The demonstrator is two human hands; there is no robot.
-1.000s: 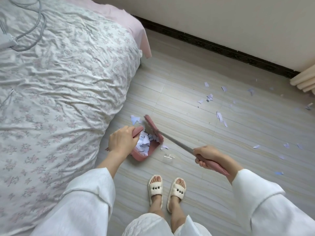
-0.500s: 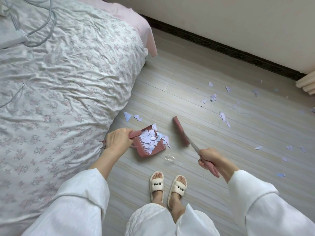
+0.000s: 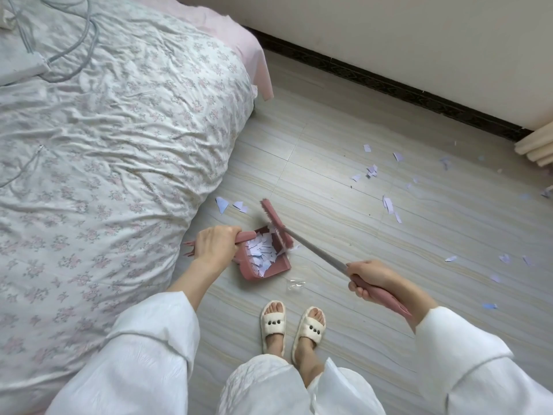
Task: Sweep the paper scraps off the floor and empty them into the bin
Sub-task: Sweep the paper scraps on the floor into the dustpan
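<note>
A pink dustpan (image 3: 276, 269) rests on the floor beside the bed, holding a heap of white paper scraps (image 3: 263, 251). My left hand (image 3: 214, 245) grips its pink handle. My right hand (image 3: 369, 278) grips the pink end of a small broom's grey handle. The pink broom head (image 3: 276, 221) lies across the dustpan's open mouth. A few loose scraps (image 3: 232, 205) lie just beyond the broom near the bed. Several more scraps (image 3: 389, 205) are scattered over the floor to the right.
A bed with a floral quilt (image 3: 104, 160) fills the left side, with grey cables on it. A wall with dark skirting (image 3: 389, 82) runs along the back. My slippered feet (image 3: 291, 327) stand just below the dustpan. A clear plastic scrap (image 3: 294, 284) lies near them.
The broom head swung left from the open floor back to the dustpan's mouth. The dustpan and my left hand stayed where they were.
</note>
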